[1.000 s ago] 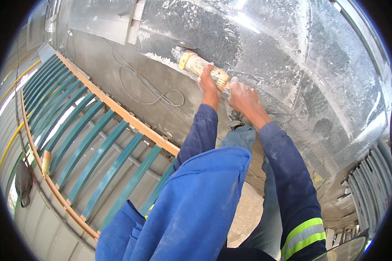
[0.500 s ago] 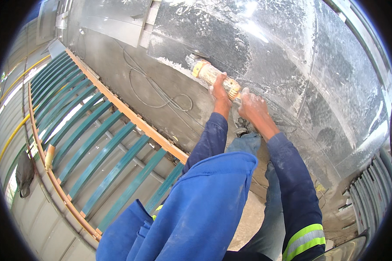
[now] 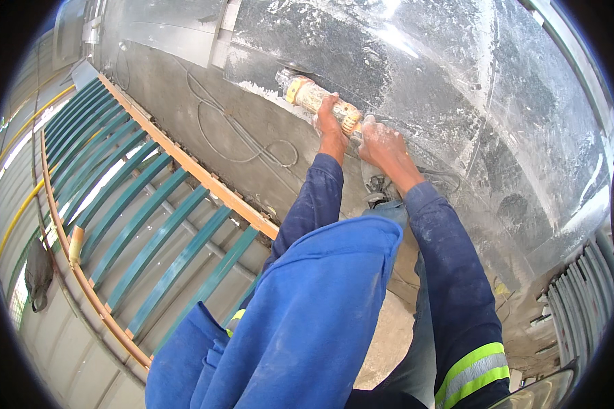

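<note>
A dusty, cream-yellow angle grinder (image 3: 311, 94) lies aslant over the near left part of a grey, white-dusted slab (image 3: 443, 88). At its far end the disc (image 3: 295, 67) is beside the slab's edge, seen nearly edge-on; whether it touches the slab I cannot tell. My left hand (image 3: 330, 128) is wrapped round the grinder's body from the near side. Closed at the tool's rear end is my right hand (image 3: 389, 150), its fingertips partly hidden. White powder coats both hands, the right more heavily.
Left of me runs a frame of green slats (image 3: 147, 235) with an orange-brown rail (image 3: 205, 178). Loops of grey cable (image 3: 242, 133) lie on the dusty floor beside the slab. Stacked grey bars (image 3: 587, 300) stand at the right. Blue cloth (image 3: 300, 307) hangs before my legs.
The grinder has shifted slightly away and to the left along the slab's edge, both hands moving with it. The whole view has also shifted a little. Both holds look the same.
</note>
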Available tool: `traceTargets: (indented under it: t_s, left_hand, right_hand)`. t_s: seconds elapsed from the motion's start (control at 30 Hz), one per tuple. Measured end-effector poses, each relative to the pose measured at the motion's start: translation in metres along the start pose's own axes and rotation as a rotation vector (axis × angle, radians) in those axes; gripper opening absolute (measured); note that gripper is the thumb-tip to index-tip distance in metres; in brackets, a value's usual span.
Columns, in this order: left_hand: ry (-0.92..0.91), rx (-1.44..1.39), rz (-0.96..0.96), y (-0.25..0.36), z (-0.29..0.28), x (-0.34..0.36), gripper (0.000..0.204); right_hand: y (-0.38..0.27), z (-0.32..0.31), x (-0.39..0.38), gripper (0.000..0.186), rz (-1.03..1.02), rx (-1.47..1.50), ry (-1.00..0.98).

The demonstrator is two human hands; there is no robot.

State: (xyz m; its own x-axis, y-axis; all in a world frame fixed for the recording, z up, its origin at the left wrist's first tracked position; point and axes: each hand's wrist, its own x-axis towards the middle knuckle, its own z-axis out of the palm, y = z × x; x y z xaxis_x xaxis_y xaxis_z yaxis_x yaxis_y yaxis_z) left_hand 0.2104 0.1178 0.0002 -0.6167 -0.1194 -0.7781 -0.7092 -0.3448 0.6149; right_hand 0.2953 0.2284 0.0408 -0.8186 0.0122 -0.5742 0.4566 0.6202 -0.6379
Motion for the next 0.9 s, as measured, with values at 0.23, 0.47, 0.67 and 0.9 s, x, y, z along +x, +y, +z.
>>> traceTargets:
  t_s: [0.23,0.47,0.67,0.9]
  left_hand:
    - [0.069,0.005,-0.003,-0.025,0.004,-0.039,0.020]
    - [0.089,0.004,0.029,-0.028,0.004,-0.033,0.022]
    - [0.013,0.014,0.007,-0.004,0.010,-0.012,0.023]
    - [0.038,0.009,-0.009,-0.017,0.000,-0.022,0.023]
  right_hand:
    - [0.011,-0.008,-0.042,0.030,0.069,-0.015,-0.025]
    - [0.014,-0.009,-0.038,0.030,0.039,-0.025,-0.048]
    - [0.006,-0.003,-0.004,0.030,0.023,-0.030,-0.008]
    - [0.004,-0.007,-0.026,0.032,0.054,-0.020,-0.043]
